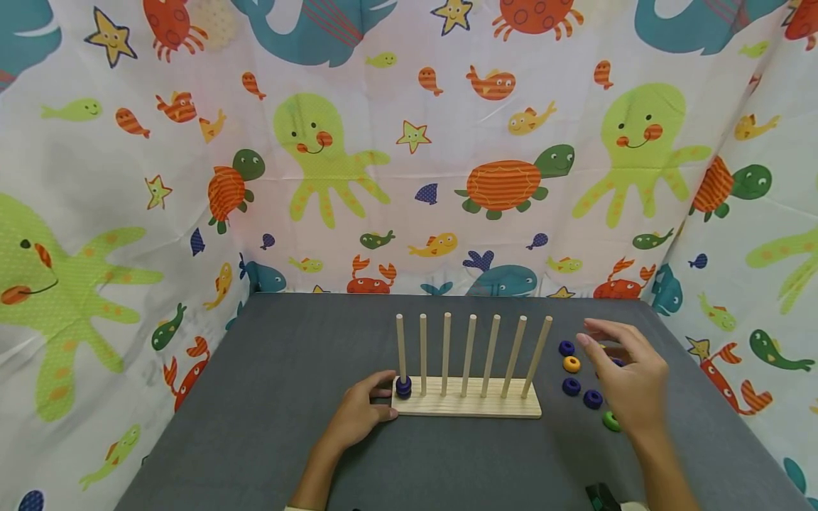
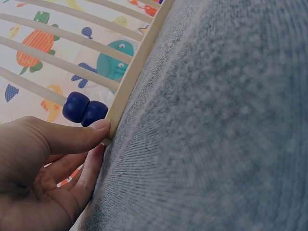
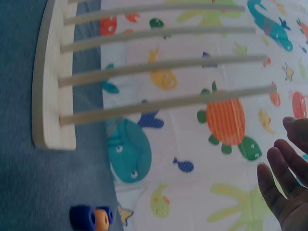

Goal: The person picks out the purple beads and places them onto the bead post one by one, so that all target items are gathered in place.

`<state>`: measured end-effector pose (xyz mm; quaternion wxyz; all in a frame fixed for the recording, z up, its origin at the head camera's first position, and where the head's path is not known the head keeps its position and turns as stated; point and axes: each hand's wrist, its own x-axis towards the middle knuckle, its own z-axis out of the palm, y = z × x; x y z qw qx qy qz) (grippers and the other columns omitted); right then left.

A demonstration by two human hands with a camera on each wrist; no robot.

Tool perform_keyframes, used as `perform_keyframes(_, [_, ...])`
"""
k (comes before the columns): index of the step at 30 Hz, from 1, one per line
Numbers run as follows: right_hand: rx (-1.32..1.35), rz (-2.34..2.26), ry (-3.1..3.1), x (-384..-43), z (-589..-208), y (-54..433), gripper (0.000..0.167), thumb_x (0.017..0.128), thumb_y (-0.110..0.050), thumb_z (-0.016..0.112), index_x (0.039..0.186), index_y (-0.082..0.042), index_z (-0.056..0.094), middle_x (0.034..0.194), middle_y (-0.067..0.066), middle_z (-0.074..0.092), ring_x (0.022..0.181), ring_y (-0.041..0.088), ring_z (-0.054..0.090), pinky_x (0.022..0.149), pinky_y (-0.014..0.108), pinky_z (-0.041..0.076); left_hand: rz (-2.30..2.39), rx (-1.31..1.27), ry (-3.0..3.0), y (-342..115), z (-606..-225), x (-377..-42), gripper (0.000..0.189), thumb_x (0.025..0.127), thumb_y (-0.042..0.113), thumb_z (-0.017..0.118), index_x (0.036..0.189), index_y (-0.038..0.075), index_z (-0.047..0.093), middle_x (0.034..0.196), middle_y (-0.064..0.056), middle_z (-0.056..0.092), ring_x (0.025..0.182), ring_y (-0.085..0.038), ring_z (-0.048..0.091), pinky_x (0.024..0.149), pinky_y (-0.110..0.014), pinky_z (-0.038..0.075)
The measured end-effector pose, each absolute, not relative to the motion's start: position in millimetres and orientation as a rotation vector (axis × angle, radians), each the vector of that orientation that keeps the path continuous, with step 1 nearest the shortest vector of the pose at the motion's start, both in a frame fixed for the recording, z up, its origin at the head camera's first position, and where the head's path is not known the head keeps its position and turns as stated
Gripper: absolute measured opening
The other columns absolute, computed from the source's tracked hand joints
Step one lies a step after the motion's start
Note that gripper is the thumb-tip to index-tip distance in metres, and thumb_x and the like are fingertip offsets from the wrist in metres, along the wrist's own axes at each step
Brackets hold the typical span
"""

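Board (image 1: pixel 466 407) on table (image 1: pixel 255 426), two beads (image 1: pixel 403 387) on leftmost peg (image 1: pixel 401 348), loose beads (image 1: pixel 571 387) at right.

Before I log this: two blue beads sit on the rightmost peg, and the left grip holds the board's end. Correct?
Not the rightmost peg: the head view shows two blue beads on the leftmost peg, the left grip holding the board.

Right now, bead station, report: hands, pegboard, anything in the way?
Left hand gripping left end of pegboard. Right hand seemingly empty, near loose beads. Two blue beads on leftmost peg, other six bare. Nothing seen blocking pegs.
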<state>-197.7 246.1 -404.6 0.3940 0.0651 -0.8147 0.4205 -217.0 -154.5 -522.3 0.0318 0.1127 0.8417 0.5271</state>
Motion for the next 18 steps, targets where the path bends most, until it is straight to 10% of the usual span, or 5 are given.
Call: perform_keyframes(18, [-0.239,1.035,-2.239,-201.0,-436.9,308.5,0.03,0.098,-0.026,0.079,0.124,-0.011,0.079,0.106,-0.017,0.067,0.093,-0.015,0.055,0.08,0.001,0.041,1.623,0.316,2.578,-154.8,-523.7,-218.9,0.068,0.087,-0.001,0.081,0.15,0.005,0.058,0.148,-0.017,0.061,0.126,-0.035,0.066,0.098,-0.047,0.058])
